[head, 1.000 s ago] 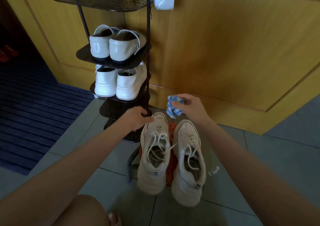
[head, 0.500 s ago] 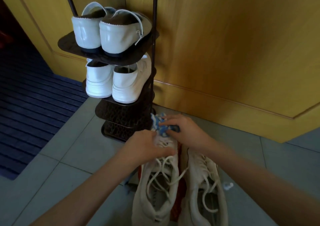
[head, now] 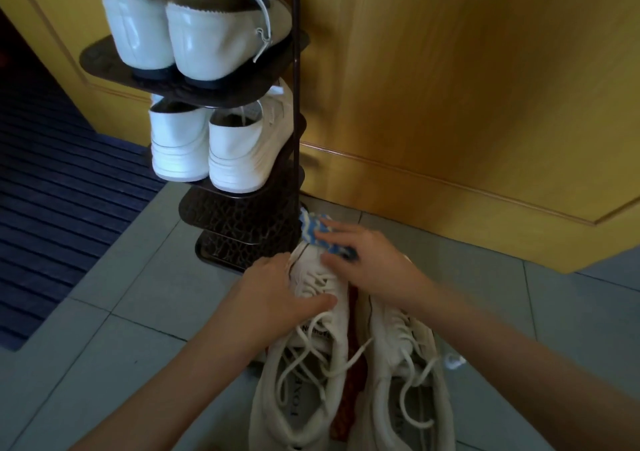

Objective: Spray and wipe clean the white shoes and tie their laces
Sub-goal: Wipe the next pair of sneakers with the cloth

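Two white sneakers with loose, untied laces stand side by side on the tiled floor, toes pointing away from me. My left hand (head: 277, 295) grips the left sneaker (head: 304, 381) at its forefoot, thumb across the laces. My right hand (head: 363, 260) holds a blue-and-white cloth (head: 315, 231) and presses it on the toe of that same sneaker. The right sneaker (head: 408, 381) lies untouched under my right forearm. Something red-orange (head: 353, 364) shows between the two shoes.
A dark metal shoe rack (head: 242, 215) stands just beyond the sneakers, with white shoes (head: 194, 35) on one shelf and white sneakers (head: 214, 146) below. Yellow wooden panels (head: 450, 104) rise behind. A dark blue mat (head: 52, 191) lies left. A small white object (head: 455, 360) sits right.
The view has tilted down and moved closer. My right hand carried the cloth from above the right sneaker over to the left sneaker's toe, and my left hand slid further onto that shoe's forefoot.
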Demonstrator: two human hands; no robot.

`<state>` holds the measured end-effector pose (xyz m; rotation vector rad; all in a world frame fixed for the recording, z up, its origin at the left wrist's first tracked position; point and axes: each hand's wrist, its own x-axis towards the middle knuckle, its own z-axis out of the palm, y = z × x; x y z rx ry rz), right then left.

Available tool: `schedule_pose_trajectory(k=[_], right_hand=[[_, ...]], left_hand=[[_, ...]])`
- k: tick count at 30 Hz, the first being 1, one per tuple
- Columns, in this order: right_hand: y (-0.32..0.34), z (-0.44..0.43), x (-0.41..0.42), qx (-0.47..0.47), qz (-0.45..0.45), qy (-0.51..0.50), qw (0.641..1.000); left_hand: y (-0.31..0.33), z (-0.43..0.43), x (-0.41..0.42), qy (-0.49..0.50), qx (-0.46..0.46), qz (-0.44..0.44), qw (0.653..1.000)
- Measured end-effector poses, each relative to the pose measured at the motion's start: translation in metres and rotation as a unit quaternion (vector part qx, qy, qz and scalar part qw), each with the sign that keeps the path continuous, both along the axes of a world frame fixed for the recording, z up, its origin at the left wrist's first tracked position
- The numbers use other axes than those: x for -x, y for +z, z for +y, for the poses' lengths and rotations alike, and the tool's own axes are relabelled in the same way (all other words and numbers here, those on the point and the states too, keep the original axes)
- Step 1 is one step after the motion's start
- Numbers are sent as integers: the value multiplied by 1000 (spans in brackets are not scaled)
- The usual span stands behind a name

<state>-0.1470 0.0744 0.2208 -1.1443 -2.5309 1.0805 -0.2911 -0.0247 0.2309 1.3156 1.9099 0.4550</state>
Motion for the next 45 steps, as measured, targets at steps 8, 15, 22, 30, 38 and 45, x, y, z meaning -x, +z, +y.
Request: schedule_pose_trajectory(k=[8, 15, 22, 30, 38, 45], right_hand=[[16, -34, -25, -10, -110, -11, 994], [39, -45, -28, 41, -124, 35, 991], [35, 4, -3, 5, 4, -106, 994], [30, 1, -3, 13, -48, -35, 998], [39, -26, 57, 183, 126, -49, 974], [46, -22, 38, 99, 20, -168, 981]], left_hand=[[-2, -5, -5, 20, -37, 23, 999], [2, -9, -6, 24, -27, 19, 999], [2, -10, -2, 55, -13, -40, 998], [-6, -2, 11, 99, -18, -121, 987], [-2, 24, 32, 214, -159, -412, 871], [-43, 29, 37, 187, -271, -176, 928]])
